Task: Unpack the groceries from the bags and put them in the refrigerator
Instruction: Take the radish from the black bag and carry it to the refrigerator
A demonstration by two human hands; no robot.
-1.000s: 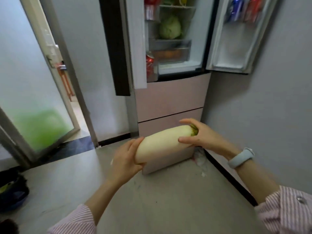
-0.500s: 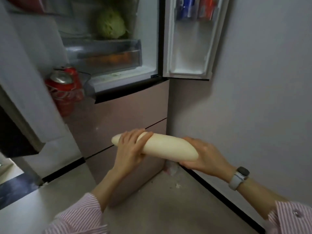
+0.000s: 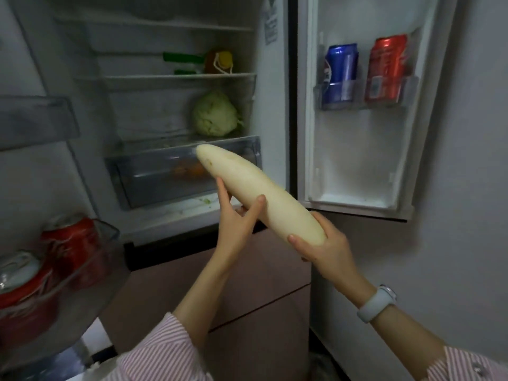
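Observation:
A long white radish (image 3: 247,182) is held slanted in front of the open refrigerator (image 3: 176,78), its tip pointing up-left at the clear crisper drawer (image 3: 154,171). My left hand (image 3: 236,224) holds it at the middle, thumb on top and fingers underneath. My right hand (image 3: 324,246) grips the thick lower end. A green cabbage (image 3: 214,114) sits on the shelf just above the drawer.
Orange produce shows dimly inside the drawer. Green items and a netted bag (image 3: 220,61) lie on an upper shelf. The right door (image 3: 357,160) holds a blue can (image 3: 341,72) and a red can (image 3: 387,67). Red cans (image 3: 71,243) fill the left door's bin.
The view has risen and closed in on the fridge interior. Both hands have lifted the radish and swung its tip up towards the crisper drawer.

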